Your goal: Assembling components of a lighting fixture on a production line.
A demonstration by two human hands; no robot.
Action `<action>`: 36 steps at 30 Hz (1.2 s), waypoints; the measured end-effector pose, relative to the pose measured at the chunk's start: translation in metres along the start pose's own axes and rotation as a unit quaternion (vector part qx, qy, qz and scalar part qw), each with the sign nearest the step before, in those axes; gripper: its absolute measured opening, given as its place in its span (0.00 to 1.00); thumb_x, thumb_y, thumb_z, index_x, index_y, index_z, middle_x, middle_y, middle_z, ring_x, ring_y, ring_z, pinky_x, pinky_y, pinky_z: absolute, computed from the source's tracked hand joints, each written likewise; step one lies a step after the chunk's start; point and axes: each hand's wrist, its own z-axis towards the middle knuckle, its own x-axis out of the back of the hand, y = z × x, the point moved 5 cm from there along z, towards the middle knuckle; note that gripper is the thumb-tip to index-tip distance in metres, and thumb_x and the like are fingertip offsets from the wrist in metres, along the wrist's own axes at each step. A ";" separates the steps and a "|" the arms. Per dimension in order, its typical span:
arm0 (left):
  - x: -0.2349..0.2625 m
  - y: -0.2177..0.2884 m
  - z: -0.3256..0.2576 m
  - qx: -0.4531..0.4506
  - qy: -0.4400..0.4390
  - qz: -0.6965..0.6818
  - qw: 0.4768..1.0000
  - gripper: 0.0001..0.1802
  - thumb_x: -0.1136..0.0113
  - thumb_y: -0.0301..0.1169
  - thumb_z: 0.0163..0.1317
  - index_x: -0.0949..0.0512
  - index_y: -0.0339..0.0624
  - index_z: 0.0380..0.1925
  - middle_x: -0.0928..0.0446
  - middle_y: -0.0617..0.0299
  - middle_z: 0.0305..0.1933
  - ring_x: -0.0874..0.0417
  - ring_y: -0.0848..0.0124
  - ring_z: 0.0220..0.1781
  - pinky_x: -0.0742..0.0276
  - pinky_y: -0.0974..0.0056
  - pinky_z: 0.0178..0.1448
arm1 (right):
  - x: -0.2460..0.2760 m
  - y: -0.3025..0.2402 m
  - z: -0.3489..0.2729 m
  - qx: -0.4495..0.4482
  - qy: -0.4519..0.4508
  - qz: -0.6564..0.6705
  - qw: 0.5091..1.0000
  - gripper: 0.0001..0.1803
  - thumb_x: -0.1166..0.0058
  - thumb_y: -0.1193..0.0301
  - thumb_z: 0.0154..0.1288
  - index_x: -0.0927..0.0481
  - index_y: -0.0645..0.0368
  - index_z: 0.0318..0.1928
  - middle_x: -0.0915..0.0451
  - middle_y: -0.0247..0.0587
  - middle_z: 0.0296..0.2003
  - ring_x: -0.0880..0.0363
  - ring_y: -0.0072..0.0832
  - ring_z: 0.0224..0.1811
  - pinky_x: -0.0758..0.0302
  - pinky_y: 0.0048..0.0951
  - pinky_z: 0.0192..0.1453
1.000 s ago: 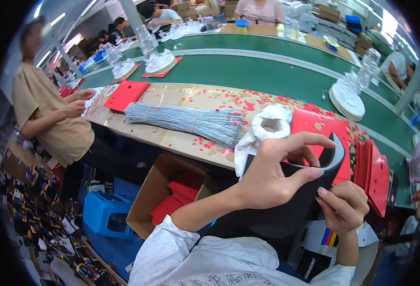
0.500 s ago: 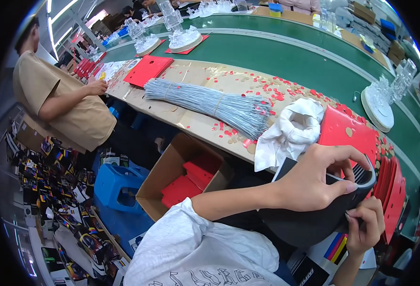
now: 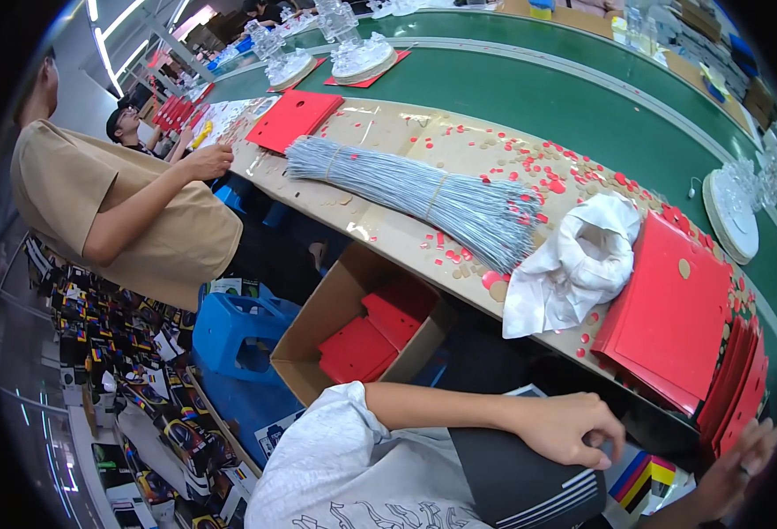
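Observation:
My left hand (image 3: 573,430) is over a black sheet with pale stripes (image 3: 529,480) that lies across my lap. Its fingers curl in toward the thumb, and nothing shows between them. The wrist and forearm cover part of the sheet. At the lower right my right hand (image 3: 745,463) is raised beside a row of red folded cards (image 3: 734,383). Motion blurs its fingers, so whether it touches a card is unclear. A stack of flat red cards (image 3: 670,309) lies on the bench between the hands and a crumpled white cloth (image 3: 587,256).
A bundle of grey wire ties (image 3: 415,194) lies along the bench (image 3: 379,123), among red and tan paper scraps. Behind runs a green conveyor (image 3: 494,79) with clear plastic pieces. Below stand a carton (image 3: 318,344) holding red cards and a blue stool (image 3: 230,331). A co-worker (image 3: 133,203) stands left.
The black sheet, bent between both hands before, now lies lower on my lap. My left hand has moved down; my right hand has let go and moved right, toward the red folded cards.

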 end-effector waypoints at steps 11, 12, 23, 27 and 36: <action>-0.002 -0.076 -0.036 0.092 -0.027 0.092 0.991 0.16 0.45 0.38 0.67 0.19 0.37 0.30 0.22 0.47 0.21 0.19 0.51 0.27 0.27 0.52 0.33 | -0.105 0.005 -0.018 0.068 -0.393 -0.117 0.910 0.07 0.42 0.74 0.58 0.27 0.62 0.31 0.29 0.38 0.30 0.29 0.28 0.37 0.30 0.28 0.44; 0.005 -0.069 -0.038 0.121 0.005 0.137 0.983 0.14 0.44 0.39 0.67 0.19 0.38 0.32 0.23 0.49 0.20 0.20 0.51 0.25 0.27 0.52 0.31 | -0.123 0.026 -0.018 -0.029 -0.414 -0.055 0.908 0.06 0.41 0.76 0.57 0.25 0.63 0.33 0.27 0.37 0.29 0.28 0.25 0.37 0.30 0.25 0.43; 0.006 -0.028 0.018 0.020 0.144 0.301 0.943 0.42 0.39 0.35 0.63 0.47 0.32 0.73 0.29 0.52 0.11 0.24 0.53 0.13 0.27 0.54 0.23 | -0.169 0.106 0.004 -0.045 -0.509 -0.213 0.833 0.08 0.37 0.71 0.61 0.17 0.64 0.35 0.18 0.45 0.38 0.20 0.34 0.47 0.25 0.35 0.53; 0.008 -0.032 0.025 0.088 0.151 0.364 0.915 0.45 0.37 0.35 0.62 0.50 0.35 0.74 0.27 0.53 0.14 0.22 0.55 0.15 0.26 0.56 0.24 | -0.172 0.108 0.000 -0.054 -0.598 -0.202 0.774 0.06 0.37 0.71 0.62 0.18 0.61 0.33 0.23 0.37 0.45 0.23 0.28 0.48 0.26 0.28 0.52; 0.012 -0.032 0.042 0.089 0.189 0.496 0.843 0.44 0.38 0.38 0.61 0.46 0.28 0.72 0.28 0.55 0.10 0.22 0.60 0.11 0.24 0.59 0.19 | -0.180 0.113 0.000 -0.042 -0.608 -0.214 0.764 0.08 0.37 0.69 0.59 0.18 0.63 0.32 0.21 0.45 0.39 0.22 0.38 0.45 0.27 0.37 0.52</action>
